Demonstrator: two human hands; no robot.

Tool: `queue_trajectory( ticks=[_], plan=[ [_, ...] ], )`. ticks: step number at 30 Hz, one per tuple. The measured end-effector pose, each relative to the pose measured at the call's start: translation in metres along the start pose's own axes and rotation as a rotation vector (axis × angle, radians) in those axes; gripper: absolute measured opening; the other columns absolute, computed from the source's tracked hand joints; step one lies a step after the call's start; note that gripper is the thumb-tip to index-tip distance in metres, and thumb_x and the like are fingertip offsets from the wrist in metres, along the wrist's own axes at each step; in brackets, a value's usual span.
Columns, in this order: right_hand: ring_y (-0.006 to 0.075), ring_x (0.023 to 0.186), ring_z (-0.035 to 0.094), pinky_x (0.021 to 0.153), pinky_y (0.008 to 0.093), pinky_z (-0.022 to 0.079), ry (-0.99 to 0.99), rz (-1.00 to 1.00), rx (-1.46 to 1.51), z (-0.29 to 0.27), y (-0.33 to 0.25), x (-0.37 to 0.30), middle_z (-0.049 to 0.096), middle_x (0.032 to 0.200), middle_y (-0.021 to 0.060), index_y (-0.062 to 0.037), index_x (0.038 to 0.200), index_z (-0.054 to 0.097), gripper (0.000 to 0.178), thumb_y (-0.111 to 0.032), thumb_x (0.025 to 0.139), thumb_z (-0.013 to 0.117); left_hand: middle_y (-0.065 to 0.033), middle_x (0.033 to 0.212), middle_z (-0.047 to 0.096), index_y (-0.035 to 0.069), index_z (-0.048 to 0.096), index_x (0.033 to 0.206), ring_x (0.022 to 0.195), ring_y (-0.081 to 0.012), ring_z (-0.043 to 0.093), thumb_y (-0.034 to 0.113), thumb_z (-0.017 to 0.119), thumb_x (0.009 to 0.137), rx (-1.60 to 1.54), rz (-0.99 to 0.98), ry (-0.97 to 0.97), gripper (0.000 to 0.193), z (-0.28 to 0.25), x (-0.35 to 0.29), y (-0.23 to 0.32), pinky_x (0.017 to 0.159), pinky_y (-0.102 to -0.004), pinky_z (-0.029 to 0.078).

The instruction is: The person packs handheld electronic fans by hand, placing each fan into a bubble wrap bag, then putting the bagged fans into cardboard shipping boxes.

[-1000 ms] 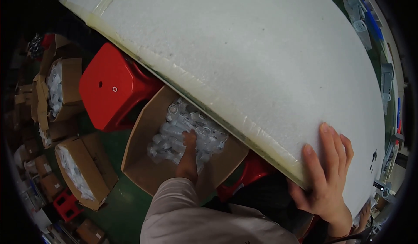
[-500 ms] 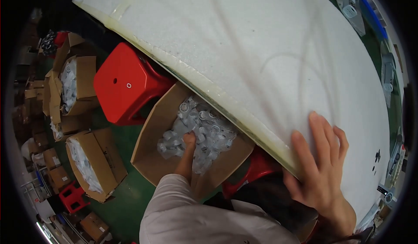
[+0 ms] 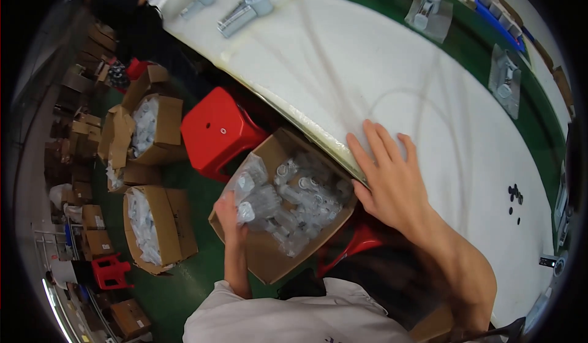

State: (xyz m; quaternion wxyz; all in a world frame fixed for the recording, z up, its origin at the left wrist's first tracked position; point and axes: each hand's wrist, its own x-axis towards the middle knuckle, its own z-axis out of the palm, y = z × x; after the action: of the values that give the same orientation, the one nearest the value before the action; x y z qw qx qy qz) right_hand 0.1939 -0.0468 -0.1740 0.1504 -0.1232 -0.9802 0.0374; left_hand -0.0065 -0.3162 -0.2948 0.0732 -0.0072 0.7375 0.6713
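Observation:
My left hand (image 3: 229, 213) is closed on a clear plastic bag (image 3: 262, 201) with pale grey parts inside, at the left side of an open cardboard box (image 3: 269, 267). Several more bagged grey parts (image 3: 311, 211) lie heaped in that box, which stands below the table's edge. My right hand (image 3: 397, 188) rests on the white tabletop (image 3: 343, 55) with its fingers spread, the thumb by the near edge. It holds nothing.
A red stool (image 3: 214, 128) stands left of the box. Farther left are cardboard boxes (image 3: 174, 226) of bagged parts. On the table lie a grey device (image 3: 246, 12) and small black pieces (image 3: 514, 195). A person in dark clothes (image 3: 125, 18) is at the far left.
My left hand has come up from the heap toward the box's left side with a bag in it. The view has shifted, showing more of the table's far side. My right hand still rests on the tabletop.

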Motion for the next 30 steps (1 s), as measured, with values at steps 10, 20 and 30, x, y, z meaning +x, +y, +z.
queue_trajectory(
  ticks=[10,20,30],
  plan=[
    [0.028,0.097,0.057,0.083,0.0334,0.048,0.247,0.088,0.455,-0.042,0.029,-0.076,0.06,0.114,0.0148,0.0007,0.114,0.058,0.034,-0.009,0.082,0.061,0.0004,0.055,0.046,0.001,0.049,0.061,0.049,-0.0094,0.032,0.007,0.058,0.085,0.06,1.007,-0.326,0.027,0.119,-0.09,0.207,0.045,-0.0258,0.031],
    [0.0231,0.06,0.055,0.06,0.0297,0.047,0.224,0.589,0.538,-0.104,0.082,-0.22,0.068,0.088,0.0128,0.0031,0.103,0.065,0.025,-0.002,0.08,0.056,-0.0132,0.06,0.058,0.001,0.06,0.066,0.05,-0.0291,0.049,0.017,0.061,0.081,0.366,1.241,-1.022,0.021,0.307,-0.215,0.159,0.05,-0.0377,0.042],
    [0.0236,0.069,0.056,0.058,0.0308,0.047,0.488,0.398,0.337,-0.068,0.079,-0.241,0.061,0.089,0.0101,-0.0003,0.103,0.063,0.024,-0.003,0.08,0.059,-0.0153,0.07,0.065,0.002,0.061,0.084,0.061,-0.035,0.06,0.03,0.052,0.093,0.677,1.392,-0.859,0.03,0.342,-0.274,0.246,0.059,-0.0396,0.048]
  ],
)
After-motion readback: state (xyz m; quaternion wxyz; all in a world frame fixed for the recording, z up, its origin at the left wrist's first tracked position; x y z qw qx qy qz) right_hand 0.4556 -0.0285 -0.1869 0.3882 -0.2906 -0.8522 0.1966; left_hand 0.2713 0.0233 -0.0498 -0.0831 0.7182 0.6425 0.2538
